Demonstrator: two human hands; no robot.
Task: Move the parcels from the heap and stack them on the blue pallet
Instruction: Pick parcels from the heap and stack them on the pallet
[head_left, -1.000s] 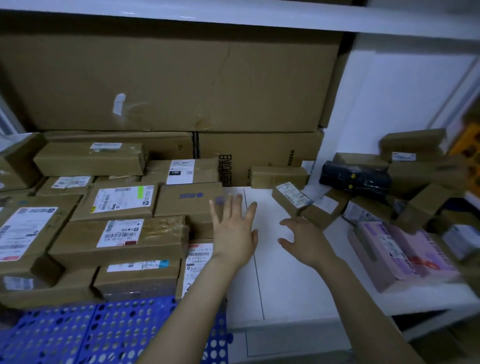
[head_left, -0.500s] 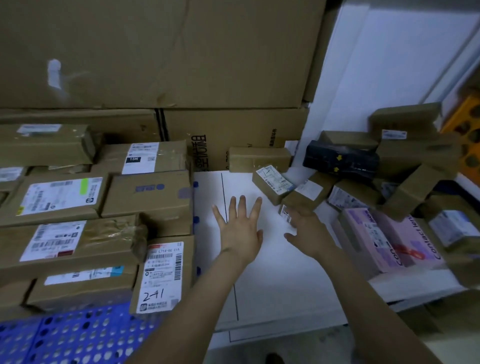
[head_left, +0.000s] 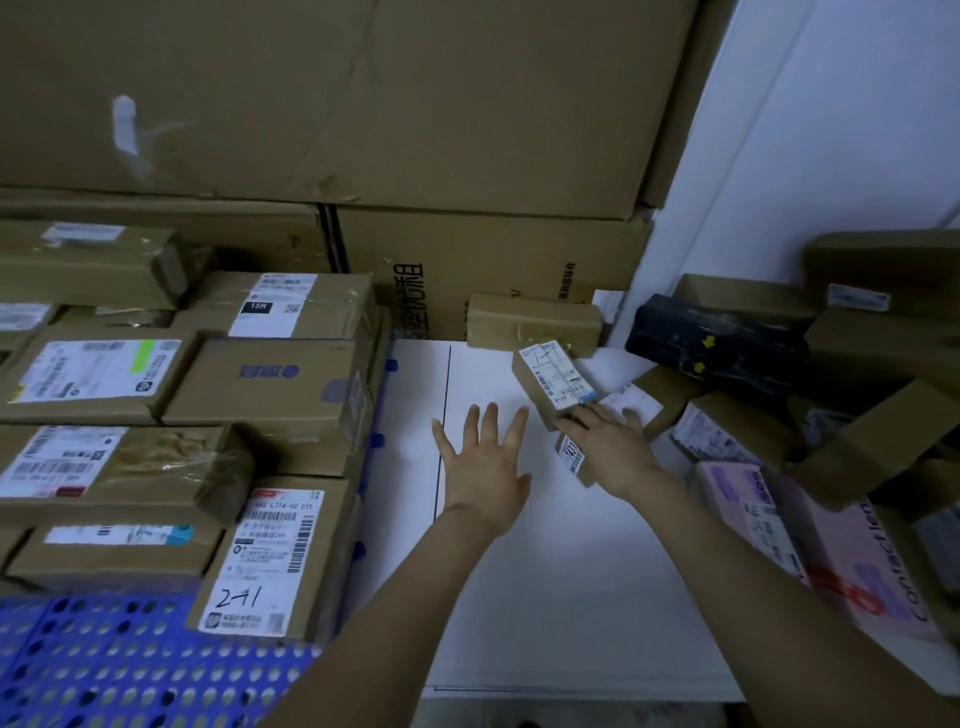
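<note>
The blue pallet (head_left: 130, 665) lies at the lower left, with several labelled brown parcels (head_left: 280, 395) stacked on it. The heap (head_left: 753, 431) sits at the right on a white platform (head_left: 545, 571): brown boxes, a black-wrapped parcel (head_left: 717, 343) and pink boxes (head_left: 831, 545). My right hand (head_left: 613, 447) lies over a small brown parcel (head_left: 571, 457) at the heap's left edge, fingers curled around it. A labelled parcel (head_left: 558, 379) leans just beyond my fingertips. My left hand (head_left: 483, 462) hovers open, fingers spread, over the platform between stack and heap.
Large cardboard cartons (head_left: 363, 104) form a wall behind the pallet and the platform. A white wall (head_left: 831, 156) rises behind the heap. A lone brown box (head_left: 535, 322) stands at the back of the platform against the cartons.
My right hand has reached forward and right to the heap's edge and closed over the small brown parcel. My left hand stays open and has drifted slightly forward.
</note>
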